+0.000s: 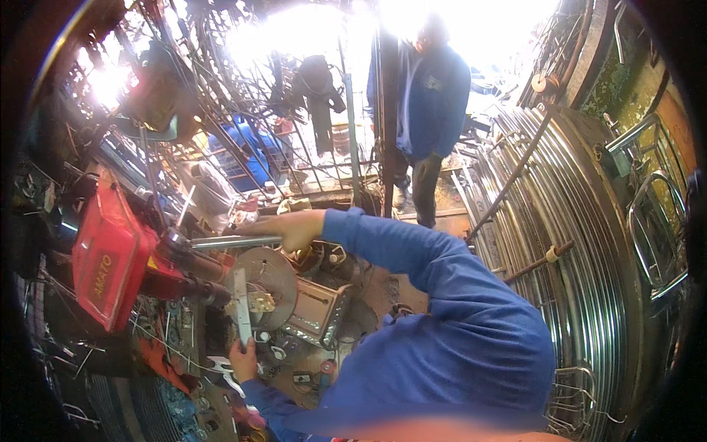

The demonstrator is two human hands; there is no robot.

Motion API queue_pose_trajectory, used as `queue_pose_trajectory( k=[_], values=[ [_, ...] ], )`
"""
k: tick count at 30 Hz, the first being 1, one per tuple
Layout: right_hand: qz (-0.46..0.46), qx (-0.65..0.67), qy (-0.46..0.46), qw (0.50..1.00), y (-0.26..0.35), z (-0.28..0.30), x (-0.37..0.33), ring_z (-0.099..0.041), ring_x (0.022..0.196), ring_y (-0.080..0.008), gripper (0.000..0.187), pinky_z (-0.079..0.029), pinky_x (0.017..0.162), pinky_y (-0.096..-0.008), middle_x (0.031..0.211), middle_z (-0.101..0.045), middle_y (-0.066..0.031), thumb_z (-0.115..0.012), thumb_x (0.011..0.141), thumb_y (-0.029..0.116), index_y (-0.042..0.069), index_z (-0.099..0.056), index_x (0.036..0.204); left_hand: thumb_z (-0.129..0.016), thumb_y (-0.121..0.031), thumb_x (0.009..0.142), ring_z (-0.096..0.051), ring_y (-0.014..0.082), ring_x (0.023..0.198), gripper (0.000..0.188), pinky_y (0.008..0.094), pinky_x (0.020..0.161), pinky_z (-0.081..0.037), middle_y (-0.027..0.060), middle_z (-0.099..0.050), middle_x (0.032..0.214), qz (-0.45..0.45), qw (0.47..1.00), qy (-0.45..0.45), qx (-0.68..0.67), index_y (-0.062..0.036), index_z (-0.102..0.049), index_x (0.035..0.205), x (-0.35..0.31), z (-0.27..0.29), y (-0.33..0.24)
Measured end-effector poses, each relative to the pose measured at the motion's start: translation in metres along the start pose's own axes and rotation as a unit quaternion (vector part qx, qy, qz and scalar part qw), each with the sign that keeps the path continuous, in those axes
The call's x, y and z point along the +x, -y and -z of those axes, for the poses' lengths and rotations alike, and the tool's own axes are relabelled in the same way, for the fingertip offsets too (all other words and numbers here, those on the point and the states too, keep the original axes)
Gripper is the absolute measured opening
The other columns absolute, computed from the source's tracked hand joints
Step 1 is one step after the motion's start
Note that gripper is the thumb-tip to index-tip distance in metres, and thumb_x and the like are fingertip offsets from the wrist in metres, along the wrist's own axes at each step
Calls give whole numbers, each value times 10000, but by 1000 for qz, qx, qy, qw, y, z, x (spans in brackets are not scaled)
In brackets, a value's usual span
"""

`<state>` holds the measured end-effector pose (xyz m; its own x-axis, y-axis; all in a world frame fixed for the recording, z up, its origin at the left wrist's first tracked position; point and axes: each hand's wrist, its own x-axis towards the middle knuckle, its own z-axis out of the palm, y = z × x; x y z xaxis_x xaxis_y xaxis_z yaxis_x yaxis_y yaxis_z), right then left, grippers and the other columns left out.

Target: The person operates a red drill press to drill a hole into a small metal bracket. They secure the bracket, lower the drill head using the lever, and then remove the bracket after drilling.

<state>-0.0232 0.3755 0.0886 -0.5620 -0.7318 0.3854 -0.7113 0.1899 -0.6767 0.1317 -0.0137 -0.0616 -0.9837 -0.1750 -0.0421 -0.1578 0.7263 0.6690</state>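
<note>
My right hand (pixel 289 229) is closed around the silver lever handle (pixel 224 241) of a red cut-off machine (pixel 110 269), with my blue-sleeved arm stretched across the middle. Below it, my left hand (pixel 243 361) grips the lower end of a flat grey metal strip (pixel 241 306). The strip stands upright against the machine's round disc (pixel 274 274), beside a brass-coloured clamp part (pixel 259 302).
A person in a blue jacket (pixel 431 96) stands at the back by a metal post. Large coils of shiny steel rod (pixel 582 243) fill the right. Black iron grilles (pixel 243 110) stand at the back left. Scrap and small parts (pixel 294 361) litter the floor.
</note>
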Motion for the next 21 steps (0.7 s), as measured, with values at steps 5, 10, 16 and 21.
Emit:
queue_pose_trajectory(
  k=[5,10,16,21],
  values=[
    [-26,9,-42,999,-5,-11,78,-385,1390,-377,1217,-338,1147,-408,1510,-332,-311,-861,659,239,38,-82,1572,-723,-247,882,-668,235,922,459,362,836,-510,190,-704,1040,21,994,54,-95,112,-620,1150,9,1,-2],
    [-27,103,-180,978,4,-1,149,-467,1249,-265,1141,-431,1012,-366,1390,-433,-169,-882,627,156,29,-170,1509,-792,-322,760,-702,301,839,488,404,749,-525,231,-716,935,25,999,-18,-14,65,-683,1037,7,-3,-9],
    [198,595,-181,758,27,20,194,-581,1062,-219,735,-507,901,-390,1163,-584,-83,-709,745,-15,62,-413,1414,-815,-350,737,-688,305,1019,641,394,891,-522,220,-702,1110,68,996,-51,-33,43,-645,1214,1,-8,-10],
    [182,625,-161,742,44,21,198,-513,873,-148,554,-430,822,-297,947,-507,-15,-670,774,-28,-2,-472,1291,-760,-445,778,-696,338,961,657,411,854,-528,223,-711,1042,54,997,-58,-2,16,-642,1232,-5,-9,-18]
  ],
)
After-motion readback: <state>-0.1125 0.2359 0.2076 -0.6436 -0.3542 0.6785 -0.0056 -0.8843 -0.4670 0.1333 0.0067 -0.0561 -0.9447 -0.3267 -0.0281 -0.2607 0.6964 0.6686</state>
